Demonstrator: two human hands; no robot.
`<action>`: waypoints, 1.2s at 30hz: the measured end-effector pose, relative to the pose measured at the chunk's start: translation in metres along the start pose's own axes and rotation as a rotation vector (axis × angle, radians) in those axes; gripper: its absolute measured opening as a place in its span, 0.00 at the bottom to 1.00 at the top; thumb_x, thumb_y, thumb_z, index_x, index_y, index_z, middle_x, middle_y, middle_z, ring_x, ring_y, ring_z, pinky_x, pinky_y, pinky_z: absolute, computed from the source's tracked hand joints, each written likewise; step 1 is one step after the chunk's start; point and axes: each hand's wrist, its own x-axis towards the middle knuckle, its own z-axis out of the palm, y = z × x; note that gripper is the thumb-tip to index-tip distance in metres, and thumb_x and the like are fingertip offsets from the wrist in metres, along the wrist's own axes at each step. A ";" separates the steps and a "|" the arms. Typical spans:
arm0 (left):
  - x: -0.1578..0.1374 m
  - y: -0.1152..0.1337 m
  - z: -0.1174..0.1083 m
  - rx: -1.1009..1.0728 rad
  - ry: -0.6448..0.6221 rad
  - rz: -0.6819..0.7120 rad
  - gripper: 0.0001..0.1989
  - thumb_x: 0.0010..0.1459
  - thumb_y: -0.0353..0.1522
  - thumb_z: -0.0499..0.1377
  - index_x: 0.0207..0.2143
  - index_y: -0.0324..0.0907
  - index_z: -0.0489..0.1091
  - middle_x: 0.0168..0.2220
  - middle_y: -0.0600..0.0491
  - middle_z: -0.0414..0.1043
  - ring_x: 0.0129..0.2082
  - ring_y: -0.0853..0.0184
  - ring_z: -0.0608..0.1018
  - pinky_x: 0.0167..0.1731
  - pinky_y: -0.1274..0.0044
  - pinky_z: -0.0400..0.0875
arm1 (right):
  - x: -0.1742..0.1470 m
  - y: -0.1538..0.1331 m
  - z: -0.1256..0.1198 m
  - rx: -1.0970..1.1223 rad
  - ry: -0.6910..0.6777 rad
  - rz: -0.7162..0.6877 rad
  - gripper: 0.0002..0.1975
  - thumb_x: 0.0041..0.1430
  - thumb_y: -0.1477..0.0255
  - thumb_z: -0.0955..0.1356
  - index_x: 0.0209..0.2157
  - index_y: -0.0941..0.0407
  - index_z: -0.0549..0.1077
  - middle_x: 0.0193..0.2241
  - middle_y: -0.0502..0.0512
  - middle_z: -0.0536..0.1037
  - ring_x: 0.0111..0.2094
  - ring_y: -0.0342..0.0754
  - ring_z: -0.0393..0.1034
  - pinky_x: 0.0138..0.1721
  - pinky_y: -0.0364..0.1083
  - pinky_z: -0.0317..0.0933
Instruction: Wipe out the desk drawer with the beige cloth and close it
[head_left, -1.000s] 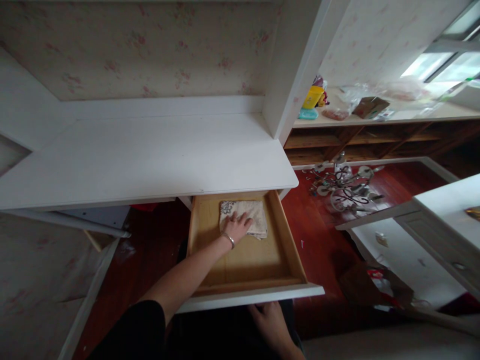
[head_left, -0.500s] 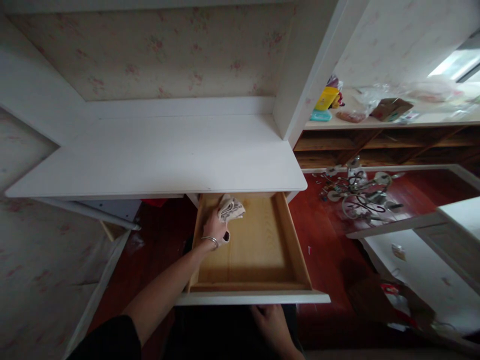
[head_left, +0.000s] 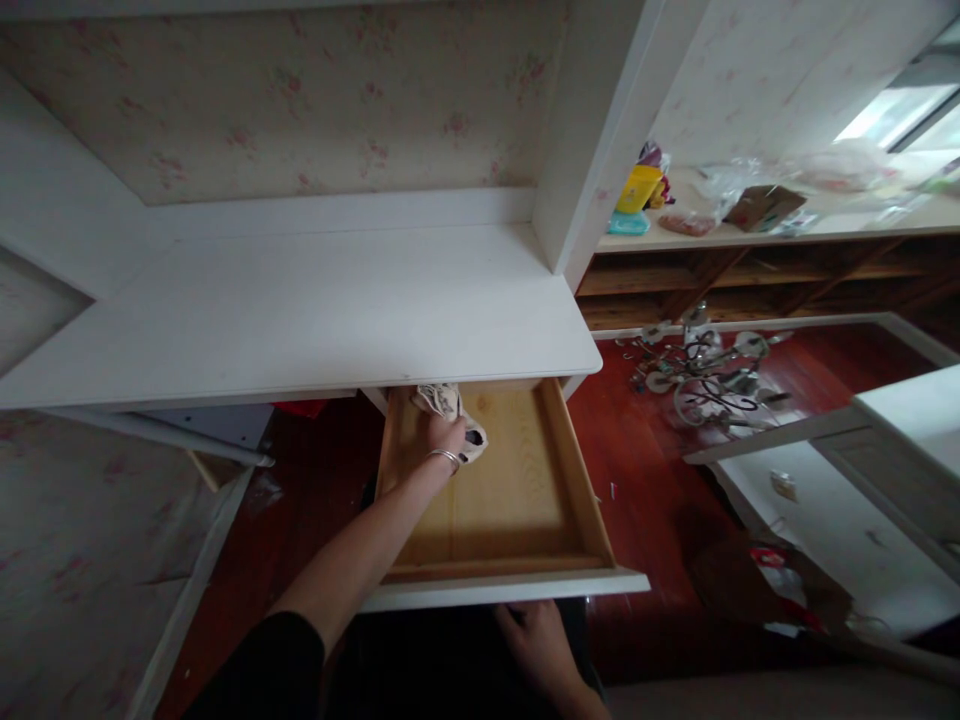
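Hands work apart: left hand (head_left: pixel 448 437) bunches the patterned cloth (head_left: pixel 444 402) at the open wooden drawer's (head_left: pixel 517 500) back left corner; right hand (head_left: pixel 541 647) grips under its white front. Drawer otherwise bare, wiping apparently unfinished.

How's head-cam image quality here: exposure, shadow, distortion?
Head view: window at upper right is blown out, washing the shelf clutter; the drawer interior is evenly lit, darker at its back under the desk top; the right hand below the drawer front sits in deep shadow; the left hand on the cloth is slightly soft; straight edges bow with wide-angle distortion.
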 end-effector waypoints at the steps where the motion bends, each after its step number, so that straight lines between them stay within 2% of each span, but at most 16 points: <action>1: -0.002 0.005 0.010 0.040 -0.041 0.003 0.14 0.51 0.29 0.58 0.41 0.39 0.73 0.39 0.50 0.78 0.40 0.65 0.80 0.35 0.80 0.71 | -0.001 0.000 0.000 0.001 0.005 -0.011 0.19 0.63 0.68 0.62 0.24 0.56 0.79 0.27 0.56 0.81 0.35 0.52 0.75 0.39 0.44 0.59; 5: -0.012 0.026 0.047 0.209 -0.196 0.033 0.12 0.54 0.32 0.56 0.40 0.38 0.73 0.38 0.47 0.78 0.38 0.64 0.80 0.33 0.79 0.70 | -0.003 -0.001 0.000 -0.012 0.011 -0.009 0.19 0.63 0.68 0.61 0.24 0.56 0.79 0.27 0.56 0.81 0.34 0.51 0.75 0.38 0.43 0.59; 9: -0.027 0.042 0.073 0.344 -0.309 0.133 0.15 0.54 0.32 0.56 0.43 0.39 0.74 0.42 0.42 0.77 0.43 0.59 0.79 0.39 0.75 0.71 | -0.002 -0.002 -0.001 -0.017 0.007 0.006 0.20 0.63 0.67 0.61 0.24 0.56 0.79 0.27 0.56 0.81 0.34 0.51 0.75 0.38 0.44 0.59; 13: -0.042 0.054 0.086 0.415 -0.424 0.297 0.23 0.54 0.30 0.56 0.54 0.45 0.69 0.49 0.45 0.75 0.48 0.60 0.77 0.45 0.74 0.70 | -0.001 -0.004 -0.002 0.054 0.013 -0.021 0.17 0.62 0.68 0.62 0.27 0.56 0.81 0.32 0.55 0.82 0.38 0.51 0.75 0.41 0.44 0.60; 17: -0.057 0.060 0.089 0.459 -0.550 0.434 0.26 0.53 0.28 0.57 0.56 0.50 0.67 0.50 0.48 0.74 0.48 0.61 0.77 0.44 0.75 0.70 | -0.001 -0.004 -0.002 0.074 0.024 -0.038 0.17 0.63 0.68 0.62 0.27 0.56 0.81 0.31 0.55 0.82 0.39 0.51 0.75 0.42 0.43 0.60; 20: -0.069 0.056 0.081 0.502 -0.608 0.476 0.25 0.53 0.29 0.58 0.55 0.48 0.68 0.48 0.45 0.76 0.46 0.58 0.78 0.43 0.72 0.71 | -0.001 -0.003 -0.002 0.066 0.028 -0.021 0.18 0.63 0.68 0.62 0.26 0.56 0.80 0.29 0.55 0.82 0.37 0.51 0.75 0.41 0.43 0.60; 23: -0.086 0.045 0.063 0.529 -0.674 0.522 0.21 0.53 0.30 0.59 0.51 0.50 0.71 0.46 0.47 0.77 0.47 0.58 0.77 0.45 0.73 0.70 | -0.001 -0.003 -0.002 0.066 0.018 -0.016 0.21 0.64 0.65 0.62 0.25 0.56 0.80 0.28 0.55 0.81 0.35 0.52 0.75 0.39 0.44 0.60; 28: -0.119 0.021 0.024 0.652 -0.989 0.663 0.19 0.52 0.33 0.60 0.48 0.51 0.72 0.43 0.50 0.78 0.44 0.58 0.79 0.41 0.73 0.72 | 0.000 -0.001 -0.002 0.066 0.020 -0.023 0.23 0.64 0.62 0.61 0.24 0.57 0.79 0.27 0.57 0.80 0.34 0.52 0.74 0.40 0.45 0.61; 30: -0.127 0.016 0.009 0.703 -1.073 0.732 0.17 0.52 0.34 0.59 0.46 0.52 0.72 0.42 0.51 0.78 0.43 0.57 0.79 0.39 0.72 0.73 | 0.001 -0.002 -0.002 0.061 0.013 -0.026 0.23 0.64 0.62 0.61 0.24 0.57 0.79 0.26 0.57 0.80 0.33 0.52 0.74 0.40 0.45 0.61; 36: -0.122 0.016 -0.037 0.881 -1.145 0.940 0.18 0.47 0.31 0.60 0.43 0.50 0.72 0.40 0.49 0.78 0.41 0.55 0.79 0.38 0.69 0.73 | 0.000 -0.006 -0.005 0.035 0.008 -0.042 0.24 0.65 0.59 0.60 0.27 0.57 0.80 0.29 0.57 0.81 0.37 0.53 0.73 0.42 0.45 0.61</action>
